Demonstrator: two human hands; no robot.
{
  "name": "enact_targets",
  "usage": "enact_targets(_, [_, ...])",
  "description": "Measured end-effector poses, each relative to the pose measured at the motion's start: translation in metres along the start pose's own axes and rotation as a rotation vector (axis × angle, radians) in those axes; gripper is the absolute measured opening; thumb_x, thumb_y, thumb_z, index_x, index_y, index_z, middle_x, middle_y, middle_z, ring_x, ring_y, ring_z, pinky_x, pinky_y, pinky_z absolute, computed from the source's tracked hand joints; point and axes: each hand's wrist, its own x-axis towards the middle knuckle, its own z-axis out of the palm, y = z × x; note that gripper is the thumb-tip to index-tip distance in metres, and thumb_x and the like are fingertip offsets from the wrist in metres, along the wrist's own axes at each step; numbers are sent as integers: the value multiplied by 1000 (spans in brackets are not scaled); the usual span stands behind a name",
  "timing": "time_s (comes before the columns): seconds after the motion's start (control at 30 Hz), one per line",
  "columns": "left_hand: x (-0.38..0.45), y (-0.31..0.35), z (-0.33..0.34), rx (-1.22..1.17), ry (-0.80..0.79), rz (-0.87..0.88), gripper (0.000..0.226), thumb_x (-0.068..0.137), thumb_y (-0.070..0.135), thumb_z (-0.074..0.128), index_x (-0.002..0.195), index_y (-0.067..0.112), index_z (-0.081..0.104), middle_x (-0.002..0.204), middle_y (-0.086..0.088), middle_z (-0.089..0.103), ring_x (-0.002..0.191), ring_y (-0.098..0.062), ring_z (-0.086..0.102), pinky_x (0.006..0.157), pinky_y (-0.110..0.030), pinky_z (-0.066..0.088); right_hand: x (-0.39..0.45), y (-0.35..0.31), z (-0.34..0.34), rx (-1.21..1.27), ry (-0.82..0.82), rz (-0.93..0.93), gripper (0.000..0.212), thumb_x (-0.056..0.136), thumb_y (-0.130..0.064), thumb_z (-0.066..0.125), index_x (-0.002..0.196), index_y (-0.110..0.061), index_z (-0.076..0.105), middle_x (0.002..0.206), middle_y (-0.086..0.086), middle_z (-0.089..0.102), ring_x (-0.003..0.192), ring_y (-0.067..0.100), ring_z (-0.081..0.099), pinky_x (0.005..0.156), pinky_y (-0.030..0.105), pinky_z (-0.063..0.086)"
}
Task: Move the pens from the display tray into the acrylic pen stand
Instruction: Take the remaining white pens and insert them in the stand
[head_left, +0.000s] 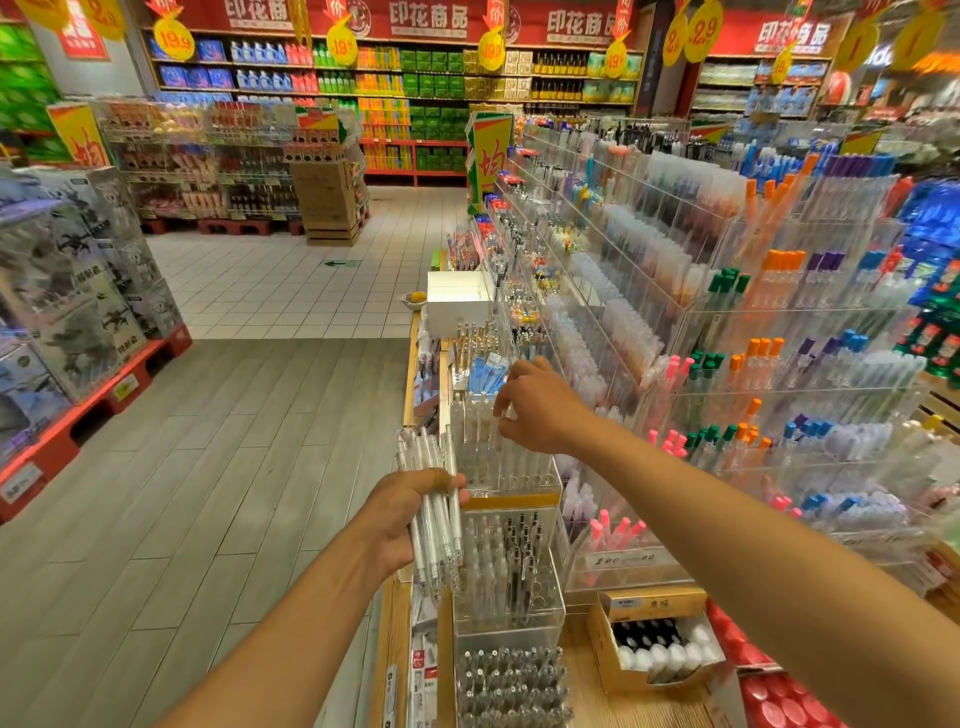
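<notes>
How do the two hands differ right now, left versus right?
The left hand grips a bundle of white pens; the right hand seems to hold nothing, though blur hides its fingertips. The left hand stays low beside the acrylic pen stand; the right hand reaches above the stand's pen tops. Both are bare.

Left hand (400, 514) gripping a bundle of pens (434, 512) just left of the acrylic pen stand (506, 462), right hand (540, 410) over the stand, tiered racks (727, 312) right, cardboard box (654, 639) on tabletop (587, 675) nearer
</notes>
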Motion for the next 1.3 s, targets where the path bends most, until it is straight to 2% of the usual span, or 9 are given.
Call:
enact_targets(0.1, [-2,1,3,-9,-33,17,21,71,1,74,90,-7,74,82,-19,74,62,-22,72,52,-29,57,-6,-8,-5,268,64,31,27,91,-29,63,116,-18,66,101,-3,57,102,17,53,79,27,41])
enact_targets(0.27, [-4,1,12,6,-109,67,33,54,7,79,85,-5,76,84,-22,74,69,-24,74,52,-28,56,-15,-23,-2,808,-224,168,22,95,-26,62,104,-6,64,86,5,67,62,9,59,56,21,45])
enact_targets(0.4, [-6,1,14,8,-119,69,39,61,7,78,97,-8,73,83,-22,73,63,-25,71,51,-29,55,-18,-21,-3,1084,-245,233,11,96,-12,58,93,-1,59,77,9,60,67,17,59,63,27,50])
enact_targets(0.53, [-1,0,9,-55,-104,36,22,82,4,67,100,-8,70,76,-18,68,59,-25,66,54,-35,58,-13,-11,-12,1159,-144,282,12,98,-9,54,87,-5,55,76,12,61,67,19,61,67,30,53])
enact_targets(0.7, [5,-1,-2,-121,-66,-10,11,85,0,61,95,-5,64,74,-14,65,53,-18,62,74,-40,52,-9,0,-16,877,103,221,6,100,-17,51,96,-14,47,83,8,62,73,20,60,71,39,51])
enact_targets(0.83, [4,0,-4,-133,-58,-45,6,83,-2,60,88,-3,63,69,-14,63,49,-18,60,51,-26,55,-11,-3,-6,599,92,66,6,101,-19,47,99,-15,44,84,6,58,71,19,52,60,33,43])
enact_targets(0.93, [7,-1,-4,-127,-64,-58,5,84,-1,60,89,-2,62,70,-14,64,52,-19,61,58,-31,56,-10,-5,3,483,70,17,6,100,-19,48,98,-14,45,75,-1,51,62,11,43,53,28,33])
enact_targets(1.1, [8,-1,-3,-119,-76,-68,9,85,-4,58,92,-7,63,69,-17,67,54,-22,66,56,-30,60,-3,-6,12,304,38,-2,12,95,-24,60,103,-16,62,103,-3,44,85,15,48,78,29,41])
enact_targets(1.3, [10,0,-6,-86,-62,-47,18,85,-5,58,100,-12,65,78,-19,72,62,-23,71,56,-30,59,3,-13,13,107,74,-30,21,93,-28,62,104,-12,70,105,1,47,102,23,46,84,38,47])
